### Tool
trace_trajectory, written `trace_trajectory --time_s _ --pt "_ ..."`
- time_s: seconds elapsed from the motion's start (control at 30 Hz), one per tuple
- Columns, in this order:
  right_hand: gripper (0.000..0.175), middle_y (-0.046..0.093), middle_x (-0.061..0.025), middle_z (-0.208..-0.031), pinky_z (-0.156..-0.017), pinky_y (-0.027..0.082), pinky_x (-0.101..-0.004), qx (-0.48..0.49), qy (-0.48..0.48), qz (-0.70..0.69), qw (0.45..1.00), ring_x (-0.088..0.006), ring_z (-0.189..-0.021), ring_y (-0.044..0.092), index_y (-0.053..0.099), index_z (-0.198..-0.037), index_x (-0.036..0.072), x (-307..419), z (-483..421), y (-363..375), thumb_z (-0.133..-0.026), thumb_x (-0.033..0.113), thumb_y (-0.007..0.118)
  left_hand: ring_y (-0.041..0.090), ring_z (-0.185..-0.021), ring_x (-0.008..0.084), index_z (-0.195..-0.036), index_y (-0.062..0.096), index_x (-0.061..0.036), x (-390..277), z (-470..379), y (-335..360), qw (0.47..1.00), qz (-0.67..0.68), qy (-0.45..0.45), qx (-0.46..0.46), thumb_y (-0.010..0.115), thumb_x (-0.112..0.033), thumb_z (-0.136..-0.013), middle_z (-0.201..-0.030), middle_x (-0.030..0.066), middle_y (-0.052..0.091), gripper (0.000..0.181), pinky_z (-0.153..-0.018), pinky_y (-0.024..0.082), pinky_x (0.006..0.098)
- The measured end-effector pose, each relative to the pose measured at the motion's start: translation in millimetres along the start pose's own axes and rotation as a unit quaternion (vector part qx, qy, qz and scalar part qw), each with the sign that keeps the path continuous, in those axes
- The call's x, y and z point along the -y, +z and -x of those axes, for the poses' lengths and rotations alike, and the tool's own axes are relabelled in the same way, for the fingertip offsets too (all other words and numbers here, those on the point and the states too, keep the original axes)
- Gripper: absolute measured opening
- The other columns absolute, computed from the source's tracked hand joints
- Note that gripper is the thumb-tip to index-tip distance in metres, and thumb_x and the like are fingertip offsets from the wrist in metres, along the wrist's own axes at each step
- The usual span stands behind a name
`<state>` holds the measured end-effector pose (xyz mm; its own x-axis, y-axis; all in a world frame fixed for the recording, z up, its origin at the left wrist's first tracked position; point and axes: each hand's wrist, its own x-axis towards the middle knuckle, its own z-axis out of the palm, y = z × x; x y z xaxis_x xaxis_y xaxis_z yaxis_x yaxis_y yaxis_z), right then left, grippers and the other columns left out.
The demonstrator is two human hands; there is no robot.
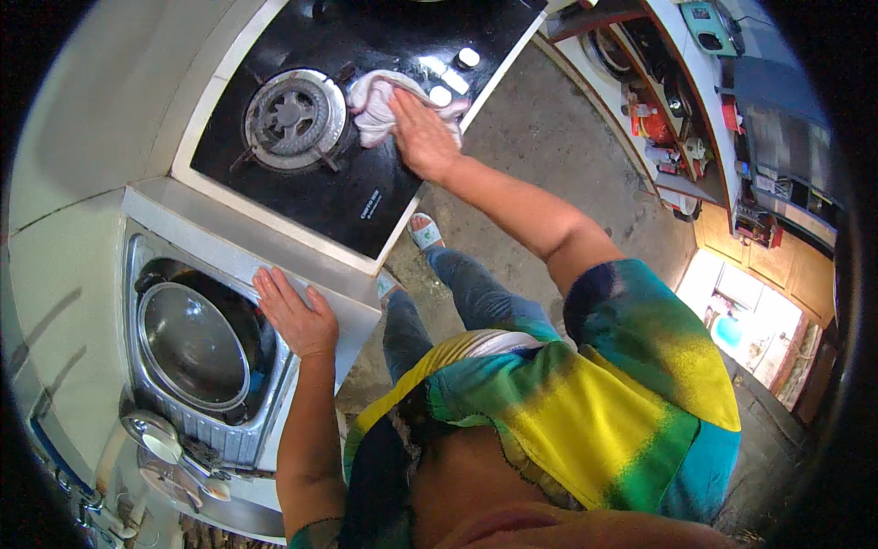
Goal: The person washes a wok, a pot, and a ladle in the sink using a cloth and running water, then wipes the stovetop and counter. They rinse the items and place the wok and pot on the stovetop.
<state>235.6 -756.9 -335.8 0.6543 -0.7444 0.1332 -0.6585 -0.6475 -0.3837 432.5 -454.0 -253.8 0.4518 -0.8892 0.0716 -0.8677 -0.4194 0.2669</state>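
My right hand [425, 134] presses a crumpled pale pink cloth [374, 113] onto the black glass top of a gas stove [322, 206]. The cloth lies between the round burner [291, 120] and the stove's front edge, close to a white control knob [440, 95]. A second knob [468, 57] stands farther along that edge. My left hand [298, 312] rests flat with fingers spread on the pale counter rim beside the sink, holding nothing. In the stainless steel sink [212, 439] sits a dark wok [195, 343].
Metal ladles and spoons [161, 442] lie at the sink's near end. A tiled wall [68, 267] borders the sink and stove. To the right, across a concrete floor [528, 144], stands an open shelf cabinet [658, 130] holding pans and jars. My feet are below the counter's edge.
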Motion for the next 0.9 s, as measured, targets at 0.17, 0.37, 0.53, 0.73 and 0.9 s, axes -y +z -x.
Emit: trace_trajectory --time_s 0.17,0.37,0.53,0.73,0.9 --pt "0.055 0.035 -0.0298 -0.150 -0.116 0.027 -0.0483 -0.080 0.083 0.005 0.993 -0.0443 -0.140 0.034 0.038 -0.140 -0.012 19.0 -65.2 24.6 -0.095 0.019 0.047 0.026 -0.146 0.0426 -0.151 0.032 0.0002 -3.6 0.1 -3.0 0.999 -0.022 -0.014 0.022 0.049 -0.025 -0.095 -0.157 0.0238 0.030 0.063 -0.118 0.021 0.0564" --pt "0.048 0.049 -0.0256 -0.139 -0.108 0.038 -0.0457 -0.067 0.167 0.111 0.977 -0.0398 -0.130 0.046 0.049 -0.131 -0.006 -39.1 -139.7 18.2 -0.089 0.018 0.050 0.027 -0.145 0.0443 -0.150 0.033 0.0015 -3.7 -2.5 -2.4 1.000 0.006 0.015 -0.007 0.047 -0.024 -0.096 -0.156 0.0250 0.031 0.062 -0.118 0.021 0.0550" --pt "0.036 0.064 -0.0196 -0.123 -0.100 0.048 -0.0455 0.112 0.220 0.108 0.963 -0.0369 -0.115 0.060 0.065 -0.118 0.001 -103.0 -158.3 -22.5 -0.087 0.017 0.055 0.027 -0.145 0.0445 -0.150 0.034 0.0015 -3.7 -1.2 -4.1 1.000 0.000 0.007 0.004 0.047 -0.024 -0.095 -0.156 0.0251 0.032 0.062 -0.118 0.021 0.0548" --pt "0.035 0.062 -0.0223 -0.123 -0.097 0.049 -0.0454 -0.108 0.070 0.104 0.986 -0.0386 -0.113 0.060 0.067 -0.114 0.001 -144.5 -100.3 -44.8 -0.092 0.026 0.055 0.027 -0.145 0.0446 -0.150 0.034 0.0010 -2.0 -1.0 -2.7 1.000 -0.007 -0.007 0.012 0.047 -0.024 -0.095 -0.156 0.0251 0.032 0.062 -0.118 0.021 0.0559" --pt "0.042 0.064 -0.0216 -0.124 -0.102 0.046 -0.0477 0.111 0.175 0.375 0.903 -0.0379 -0.120 0.058 0.067 -0.116 0.000 -231.8 -135.5 -49.0 -0.091 0.029 0.050 0.028 -0.145 0.0448 -0.150 0.034 0.0011 -0.7 -2.1 -1.9 1.000 0.001 0.016 -0.012 0.047 -0.023 -0.095 -0.155 0.0252 0.032 0.061 -0.118 0.022 0.0562"
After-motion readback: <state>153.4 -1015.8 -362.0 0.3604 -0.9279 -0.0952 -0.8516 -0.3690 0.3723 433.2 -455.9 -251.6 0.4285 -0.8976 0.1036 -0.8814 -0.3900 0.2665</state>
